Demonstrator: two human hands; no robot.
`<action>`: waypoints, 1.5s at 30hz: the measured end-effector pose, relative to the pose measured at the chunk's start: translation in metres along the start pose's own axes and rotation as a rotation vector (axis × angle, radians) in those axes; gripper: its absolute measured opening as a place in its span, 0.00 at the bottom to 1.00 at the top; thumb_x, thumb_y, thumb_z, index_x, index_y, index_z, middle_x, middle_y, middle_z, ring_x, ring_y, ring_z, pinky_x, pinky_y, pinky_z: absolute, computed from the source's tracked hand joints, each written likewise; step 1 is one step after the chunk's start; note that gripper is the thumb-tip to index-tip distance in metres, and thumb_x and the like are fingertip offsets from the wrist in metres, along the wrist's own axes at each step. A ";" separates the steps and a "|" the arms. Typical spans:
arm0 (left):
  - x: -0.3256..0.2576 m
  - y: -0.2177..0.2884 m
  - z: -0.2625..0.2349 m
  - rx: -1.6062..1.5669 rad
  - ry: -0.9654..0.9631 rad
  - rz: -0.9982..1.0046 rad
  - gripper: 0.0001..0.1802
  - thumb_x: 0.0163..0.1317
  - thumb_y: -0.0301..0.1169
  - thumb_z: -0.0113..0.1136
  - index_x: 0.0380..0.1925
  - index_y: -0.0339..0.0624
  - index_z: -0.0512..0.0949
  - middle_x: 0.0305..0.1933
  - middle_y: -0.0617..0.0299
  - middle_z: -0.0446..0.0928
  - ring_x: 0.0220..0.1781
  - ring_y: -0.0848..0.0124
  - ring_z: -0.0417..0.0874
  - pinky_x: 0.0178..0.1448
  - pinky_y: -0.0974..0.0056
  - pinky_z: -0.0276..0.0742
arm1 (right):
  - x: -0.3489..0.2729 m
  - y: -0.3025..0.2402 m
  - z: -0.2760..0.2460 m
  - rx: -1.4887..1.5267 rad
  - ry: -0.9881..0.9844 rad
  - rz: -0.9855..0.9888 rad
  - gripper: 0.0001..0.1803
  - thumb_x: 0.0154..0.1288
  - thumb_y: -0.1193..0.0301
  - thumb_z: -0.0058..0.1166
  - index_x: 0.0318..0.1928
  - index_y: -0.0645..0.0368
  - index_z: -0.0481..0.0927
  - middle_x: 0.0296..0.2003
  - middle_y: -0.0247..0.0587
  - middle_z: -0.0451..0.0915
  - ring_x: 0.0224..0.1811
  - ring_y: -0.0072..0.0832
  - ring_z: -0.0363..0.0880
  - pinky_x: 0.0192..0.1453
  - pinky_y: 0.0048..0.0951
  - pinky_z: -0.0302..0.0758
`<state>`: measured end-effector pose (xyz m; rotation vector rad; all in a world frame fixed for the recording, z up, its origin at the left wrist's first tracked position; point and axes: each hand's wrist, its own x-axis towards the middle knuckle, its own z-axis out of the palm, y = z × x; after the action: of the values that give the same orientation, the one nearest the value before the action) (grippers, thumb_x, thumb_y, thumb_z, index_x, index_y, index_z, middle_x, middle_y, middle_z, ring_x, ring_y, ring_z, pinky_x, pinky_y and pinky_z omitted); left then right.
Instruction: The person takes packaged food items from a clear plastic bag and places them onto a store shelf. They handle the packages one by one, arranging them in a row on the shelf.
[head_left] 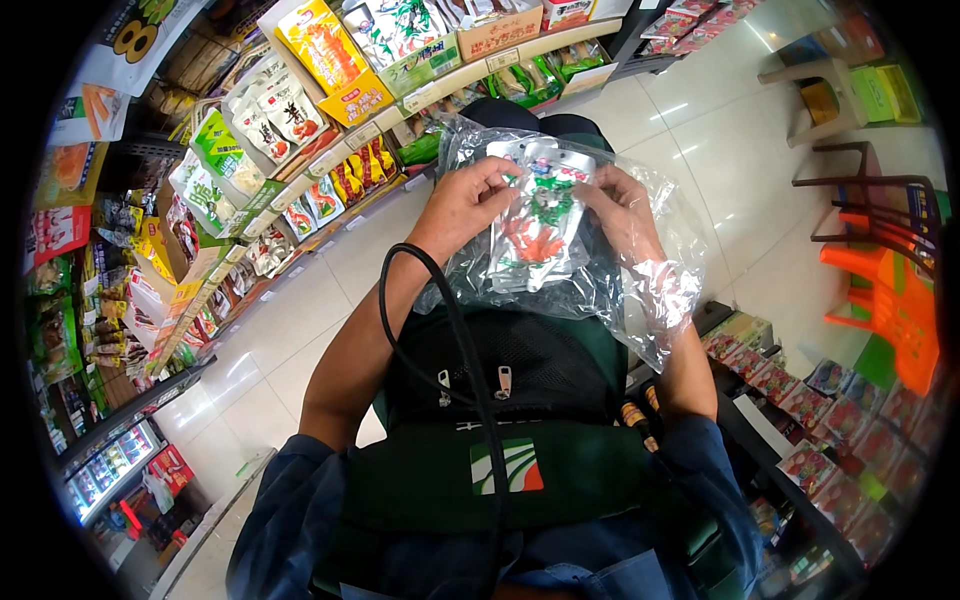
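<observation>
Snack packets [540, 235], silvery white with green and red print, lie stacked over my lap on a crumpled clear plastic bag [665, 220]. My left hand [465, 205] pinches the upper left edge of the top packet between thumb and fingers. On the opposite edge, my right hand [622, 210] grips the packet with thumb and bent fingers. Loose film of the bag spreads around the packets and over my right wrist. How many packets lie under the top one is hard to make out.
A curved store shelf [330, 160] full of bagged snacks runs along the left and front. Orange plastic chairs [880, 300] and a beige stool [830, 95] stand at right. A rack of red packages [840, 450] is lower right. A black cord [470, 355] hangs before me.
</observation>
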<state>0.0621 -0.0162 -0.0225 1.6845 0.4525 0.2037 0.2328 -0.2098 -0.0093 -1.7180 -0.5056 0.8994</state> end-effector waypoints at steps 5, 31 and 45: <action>0.005 0.004 0.000 -0.021 -0.029 -0.042 0.14 0.70 0.27 0.66 0.53 0.36 0.81 0.31 0.67 0.80 0.29 0.81 0.76 0.34 0.69 0.73 | -0.017 -0.001 -0.009 0.312 0.171 0.134 0.11 0.69 0.70 0.61 0.45 0.66 0.83 0.29 0.32 0.81 0.25 0.19 0.75 0.32 0.22 0.74; 0.018 0.089 0.001 -0.511 -0.220 -0.120 0.19 0.78 0.35 0.57 0.62 0.37 0.76 0.55 0.60 0.84 0.56 0.75 0.83 0.62 0.67 0.78 | 0.006 -0.094 -0.035 0.276 0.113 -0.431 0.08 0.76 0.68 0.62 0.43 0.58 0.79 0.27 0.30 0.83 0.25 0.15 0.78 0.30 0.20 0.75; 0.007 0.076 -0.010 -0.490 0.144 -0.075 0.13 0.72 0.24 0.62 0.55 0.35 0.78 0.47 0.57 0.87 0.44 0.78 0.86 0.45 0.73 0.79 | 0.014 -0.071 0.011 0.230 -0.317 -0.036 0.13 0.71 0.69 0.67 0.49 0.62 0.82 0.38 0.32 0.86 0.37 0.16 0.82 0.42 0.21 0.79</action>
<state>0.0779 -0.0122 0.0527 1.1754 0.5235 0.3520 0.2405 -0.1697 0.0511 -1.3617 -0.6138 1.1655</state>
